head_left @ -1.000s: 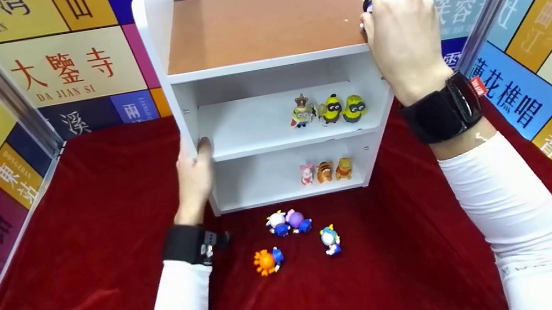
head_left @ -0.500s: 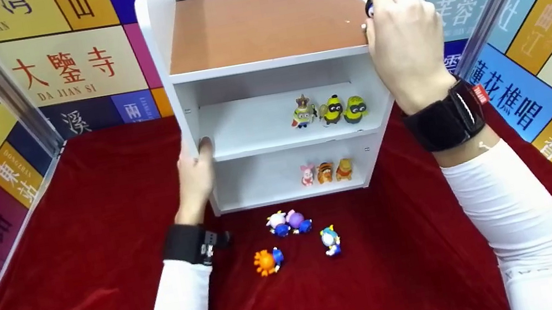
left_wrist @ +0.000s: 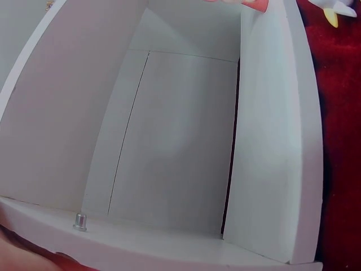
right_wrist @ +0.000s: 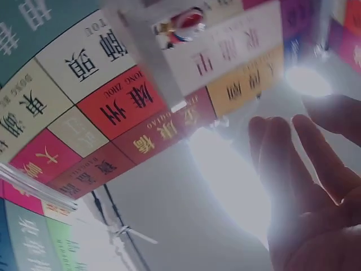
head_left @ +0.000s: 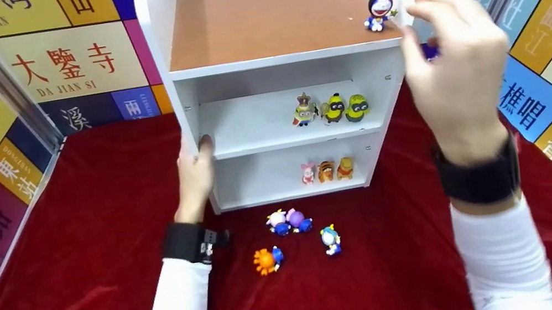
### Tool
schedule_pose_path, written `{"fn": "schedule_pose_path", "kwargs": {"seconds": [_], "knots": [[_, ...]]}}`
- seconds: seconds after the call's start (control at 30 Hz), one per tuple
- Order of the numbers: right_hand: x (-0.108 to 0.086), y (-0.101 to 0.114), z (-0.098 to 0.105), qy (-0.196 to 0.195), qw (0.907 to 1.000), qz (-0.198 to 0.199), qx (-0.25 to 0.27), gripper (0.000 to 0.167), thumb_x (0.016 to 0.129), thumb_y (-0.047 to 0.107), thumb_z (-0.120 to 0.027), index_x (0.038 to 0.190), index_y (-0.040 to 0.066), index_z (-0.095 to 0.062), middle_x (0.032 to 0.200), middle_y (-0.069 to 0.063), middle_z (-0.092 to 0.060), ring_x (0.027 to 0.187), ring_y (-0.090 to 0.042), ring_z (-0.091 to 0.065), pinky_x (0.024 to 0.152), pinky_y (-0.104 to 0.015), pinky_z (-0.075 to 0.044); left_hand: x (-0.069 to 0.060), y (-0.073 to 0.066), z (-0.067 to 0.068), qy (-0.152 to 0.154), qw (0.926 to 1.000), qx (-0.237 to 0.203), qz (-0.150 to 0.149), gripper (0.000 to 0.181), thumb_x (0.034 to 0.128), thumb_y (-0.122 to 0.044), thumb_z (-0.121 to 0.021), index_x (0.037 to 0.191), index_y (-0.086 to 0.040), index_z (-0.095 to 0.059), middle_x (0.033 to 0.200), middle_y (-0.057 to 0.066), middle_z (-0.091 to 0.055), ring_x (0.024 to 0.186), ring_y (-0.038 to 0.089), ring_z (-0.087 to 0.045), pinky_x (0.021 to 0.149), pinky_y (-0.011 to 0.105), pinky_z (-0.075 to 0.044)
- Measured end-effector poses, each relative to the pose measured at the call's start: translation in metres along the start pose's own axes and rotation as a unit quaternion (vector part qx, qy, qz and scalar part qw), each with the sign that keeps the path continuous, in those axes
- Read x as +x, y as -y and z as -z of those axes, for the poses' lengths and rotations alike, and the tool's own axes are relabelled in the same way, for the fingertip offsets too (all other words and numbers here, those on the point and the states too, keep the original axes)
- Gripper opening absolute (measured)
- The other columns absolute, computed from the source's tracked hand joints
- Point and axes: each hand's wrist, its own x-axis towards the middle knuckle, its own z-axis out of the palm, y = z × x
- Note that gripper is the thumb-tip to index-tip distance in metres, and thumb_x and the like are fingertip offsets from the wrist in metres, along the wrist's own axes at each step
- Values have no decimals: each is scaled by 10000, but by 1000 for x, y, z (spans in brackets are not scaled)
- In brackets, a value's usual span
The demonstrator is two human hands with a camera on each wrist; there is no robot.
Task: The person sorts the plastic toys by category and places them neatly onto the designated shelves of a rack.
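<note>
On the brown top board of a white shelf unit [head_left: 286, 59] stands a small figurine [head_left: 380, 9] with a black and red hood and a blue body, at the right end. My right hand [head_left: 456, 57], blurred, is just right of it and apart from it, fingers loosely bent around nothing. In the right wrist view the fingers [right_wrist: 304, 164] of that hand spread with nothing between them. My left hand [head_left: 195, 174] grips the unit's left side panel, thumb on the inner side; its other fingers are hidden behind the panel.
Three yellow-green figurines [head_left: 331, 108] stand on the middle shelf, and three small animal figurines [head_left: 326, 171] on the bottom shelf. On the red cloth [head_left: 105, 273] lie an orange figurine [head_left: 268, 260], a light-blue one [head_left: 330, 239], a white one [head_left: 277, 221] and a purple one [head_left: 297, 220].
My right hand has let go of the hooded figurine and moved right and down, away from the top board. The left hand keeps its grip on the side panel.
</note>
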Motion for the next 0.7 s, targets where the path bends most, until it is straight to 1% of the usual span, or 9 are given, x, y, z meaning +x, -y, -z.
{"fn": "schedule_pose_path", "kwargs": {"seconds": [0.03, 0.07, 0.1, 0.17, 0.27, 0.33, 0.43, 0.57, 0.7], "knots": [[-4, 0, 2, -149, 9996, -56, 218, 231, 964, 171, -635, 1052, 5, -769, 1086, -129, -750, 1034, -232, -680, 889, -141, -510, 0, 0, 0, -14, 10000, 2, 2, 624, 1019, -222, -467, 1602, -137, -258, 1602, 168, -373, 1427, 312, -434, 1207, 505, -339], [-9, 1, 5, -231, 9991, -63, 346, 219, 958, 161, -637, 1011, -1, -774, 1032, -133, -753, 974, -222, -681, 830, -104, -487, 0, 0, 0, -24, 10000, -10, 10, 624, 1016, -220, -468, 1600, -139, -263, 1598, 169, -379, 1368, 335, -486, 1185, 511, -370], [-14, 2, 7, -255, 9985, -61, 484, 212, 953, 152, -634, 975, -4, -777, 976, -135, -751, 904, -208, -670, 766, -81, -460, 0, 0, -1, -49, 10000, 0, 17, 620, 1014, -221, -470, 1596, -138, -276, 1591, 171, -391, 1333, 333, -507, 1171, 514, -386], [-26, 6, 8, -142, 9966, 89, 806, 178, 937, 113, -643, 906, 1, -777, 885, -135, -742, 802, -200, -643, 741, -80, -437, -1, 0, -1, -84, 10000, 3, 30, 613, 1010, -224, -473, 1591, -142, -294, 1581, 168, -409, 1309, 324, -518, 1156, 514, -401], [-46, 12, 7, 418, 9914, 454, 1152, 100, 899, 34, -684, 864, 19, -776, 823, -111, -745, 735, -192, -636, 721, -101, -427, -2, 0, -1, -59, 10000, -1, 20, 616, 1008, -225, -478, 1591, -145, -294, 1576, 168, -419, 1356, 324, -497, 1170, 512, -387], [-59, 14, 3, 934, 9844, 735, 1300, 68, 877, 5, -712, 862, 29, -774, 817, -101, -749, 716, -178, -647, 710, -100, -443, -3, 1, -2, -43, 10000, -11, 1, 621, 1011, -222, -478, 1595, -144, -283, 1578, 166, -416, 1438, 295, -428, 1206, 497, -344], [-74, 14, -4, 1561, 9729, 1048, 1348, 67, 850, -18, -746, 882, 33, -773, 839, -91, -757, 716, -161, -669, 684, -150, -497, -4, 1, -2, -36, 10000, -28, 20, 625, 1011, -225, -475, 1596, -130, -276, 1578, 176, -412, 1414, 308, -452, 1203, 497, -349], [-88, 10, -18, 2016, 9635, 1281, 1212, 90, 824, -9, -775, 892, 50, -780, 847, -63, -766, 717, -150, -687, 657, -267, -554, -3, 1, -2, -80, 10000, -12, 43, 621, 1015, -235, -473, 1594, -121, -279, 1577, 176, -412, 1398, 302, -466, 1201, 481, -354], [-96, 7, -33, 2363, 9555, 1496, 932, 89, 827, 53, -793, 905, 96, -796, 866, -22, -784, 763, -174, -731, 683, -340, -575, -1, -1, -1, -103, 9999, -57, -11, 622, 1018, -224, -475, 1598, -129, -270, 1591, 164, -393, 1457, 295, -406, 1227, 470, -318]]}}
